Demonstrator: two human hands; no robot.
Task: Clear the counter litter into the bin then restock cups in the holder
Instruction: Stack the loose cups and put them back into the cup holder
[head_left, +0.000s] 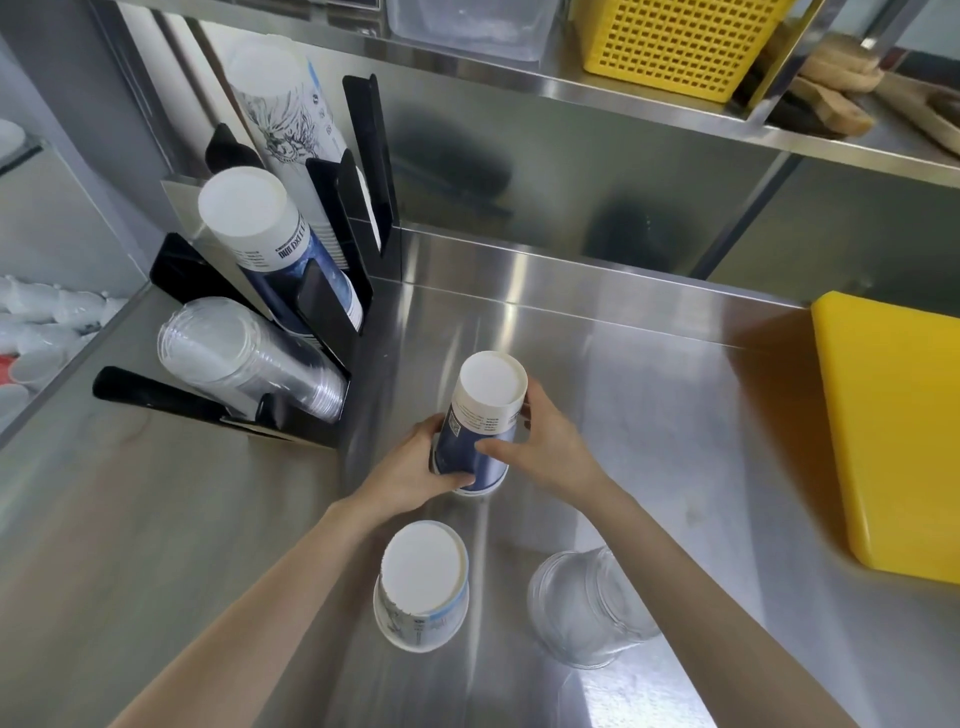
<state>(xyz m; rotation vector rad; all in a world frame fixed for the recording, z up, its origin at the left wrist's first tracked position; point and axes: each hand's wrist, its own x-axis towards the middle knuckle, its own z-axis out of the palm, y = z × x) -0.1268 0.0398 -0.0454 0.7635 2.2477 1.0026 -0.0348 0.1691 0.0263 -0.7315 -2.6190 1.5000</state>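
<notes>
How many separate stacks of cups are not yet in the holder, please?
3: a blue paper stack gripped by the left hand and right hand, a white paper stack nearer the camera, and a clear plastic stack on its right.

The lower part of the blue paper cup stack (480, 426) is covered by the left hand (415, 475) and the right hand (545, 447), so its rim on the bench (649, 395) cannot be seen. The print on that stack is too small to be read. The yellow cutting board (893, 431) is cut off by the right edge, and the yellow basket (685, 47) by the top edge. The bases of the stacks in the black cup holder (332, 312) are hidden behind its dividers. The white objects (47, 322) at the left edge are blurred and cannot be identified. Both forearms are cut off at the bottom edge.
</notes>
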